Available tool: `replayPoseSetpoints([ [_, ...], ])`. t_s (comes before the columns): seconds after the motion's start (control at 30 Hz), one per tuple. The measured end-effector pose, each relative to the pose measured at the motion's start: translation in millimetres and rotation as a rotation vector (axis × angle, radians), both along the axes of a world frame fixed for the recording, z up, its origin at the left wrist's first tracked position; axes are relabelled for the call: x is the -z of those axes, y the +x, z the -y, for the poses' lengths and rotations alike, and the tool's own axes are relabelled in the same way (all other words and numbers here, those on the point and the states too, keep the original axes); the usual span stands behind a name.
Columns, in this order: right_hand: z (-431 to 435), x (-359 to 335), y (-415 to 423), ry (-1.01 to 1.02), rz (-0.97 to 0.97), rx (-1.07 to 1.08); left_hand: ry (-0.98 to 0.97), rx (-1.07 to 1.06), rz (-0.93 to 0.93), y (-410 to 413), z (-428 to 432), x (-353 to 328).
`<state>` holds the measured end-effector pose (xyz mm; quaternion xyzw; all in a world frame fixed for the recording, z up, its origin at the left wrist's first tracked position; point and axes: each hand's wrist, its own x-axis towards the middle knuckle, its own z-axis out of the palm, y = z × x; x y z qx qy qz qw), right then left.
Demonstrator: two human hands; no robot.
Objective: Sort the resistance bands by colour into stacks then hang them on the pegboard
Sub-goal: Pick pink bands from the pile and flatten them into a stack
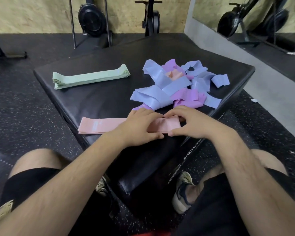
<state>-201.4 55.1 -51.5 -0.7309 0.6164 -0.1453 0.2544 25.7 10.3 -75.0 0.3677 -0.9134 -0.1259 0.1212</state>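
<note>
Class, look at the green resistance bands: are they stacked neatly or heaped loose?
Stacked neatly. The green bands lie flat, layered with edges aligned, apart from the tangled blue and purple pile.

The left hand [140, 126] covers the middle of the pink bands [99, 126]; the right hand [191, 124] covers part of their right end. A peach band [174, 75] lies mostly buried in the tangled pile [160, 86]. Lettering [195, 147] on the surface's side is unreadable.
</note>
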Motion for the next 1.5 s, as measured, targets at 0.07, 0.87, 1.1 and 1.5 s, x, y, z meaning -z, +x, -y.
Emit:
replayPoseSetpoints([
  [0.07,0.6,1.2,-0.8,-0.019,0.009,0.006,0.009,-0.013,0.017,-3.1,5.2,-0.7],
  [0.87,27.3,2.5,15.6,-0.029,0.000,-0.021,-0.178,-0.374,0.115,5.7,35.0,-15.5],
  [1.1,19.8,-5.6,10.5,-0.030,0.014,-0.054,0.034,-0.171,-0.137,3.2,8.4,-15.5],
  [1.5,60.8,-8.2,-15.9,-0.391,0.144,0.317,-0.075,-0.145,-0.167,-73.1,70.3,-49.2],
])
